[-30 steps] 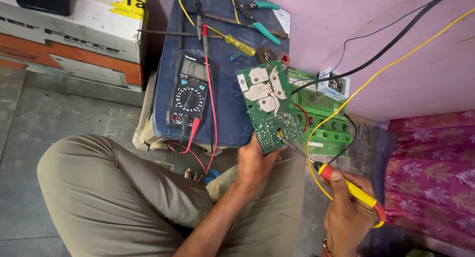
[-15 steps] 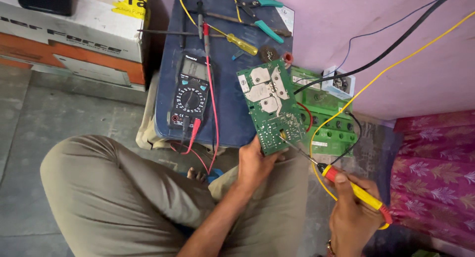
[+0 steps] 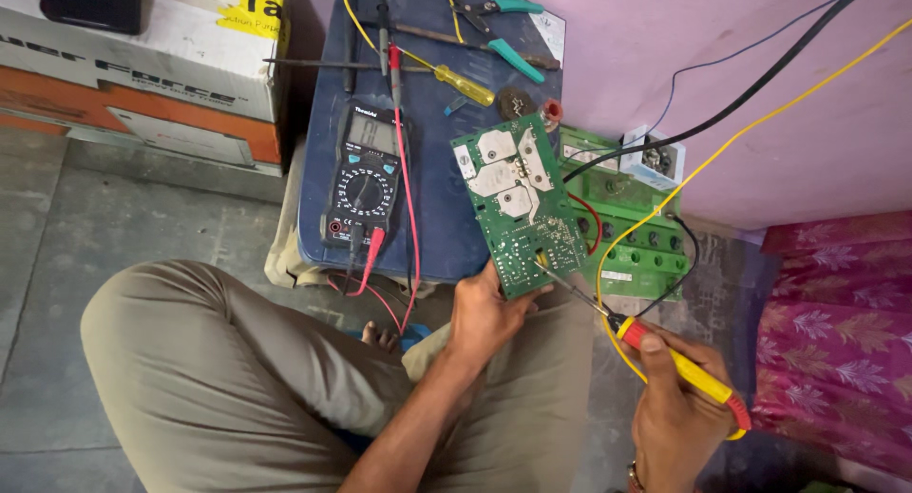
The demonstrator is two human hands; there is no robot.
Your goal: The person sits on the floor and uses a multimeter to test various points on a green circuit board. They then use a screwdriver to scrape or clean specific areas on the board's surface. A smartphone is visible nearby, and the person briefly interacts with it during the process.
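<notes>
The left hand is gripping the green circuit board by its near lower edge, fingers closed around it and tilting its solder side up toward the camera. The right hand is wrapped shut around the yellow-handled soldering iron, and its thin tip is touching the board just beyond the left fingers, near the lower right corner. By the look of it a joint is being worked with the tip, so the step in hand seems to be soldering or reworking a point on the board; the next move probably calls for a steady board and a small, exact shift of the tip.

Just past the right fingers a second green board is lying on the floor, with a yellow wire and a black cable crossing above it, so room on that side is tight. Beyond the left fingers, a multimeter is sitting on the blue worktop with its red lead trailing toward the knee; a screwdriver and green-handled pliers are lying further off. The board's far edge is hanging free over the worktop's rim
</notes>
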